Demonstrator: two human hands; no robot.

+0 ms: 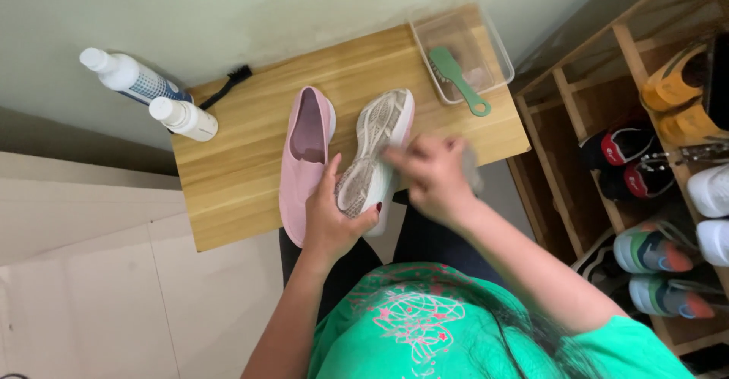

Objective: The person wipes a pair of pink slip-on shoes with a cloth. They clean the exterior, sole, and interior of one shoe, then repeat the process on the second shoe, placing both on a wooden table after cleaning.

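Head view shows her left hand (330, 223) gripping the sole-up shoe (376, 159) steady on the wooden table (228, 174), while her blurred right hand (433, 174) wipes its sole with something indistinct.

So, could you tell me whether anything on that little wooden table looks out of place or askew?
Mainly the green brush: it lies across the rim of the clear tub, handle poking out over the table. One pink shoe stands upright while the left hand holds the other shoe sole-up.
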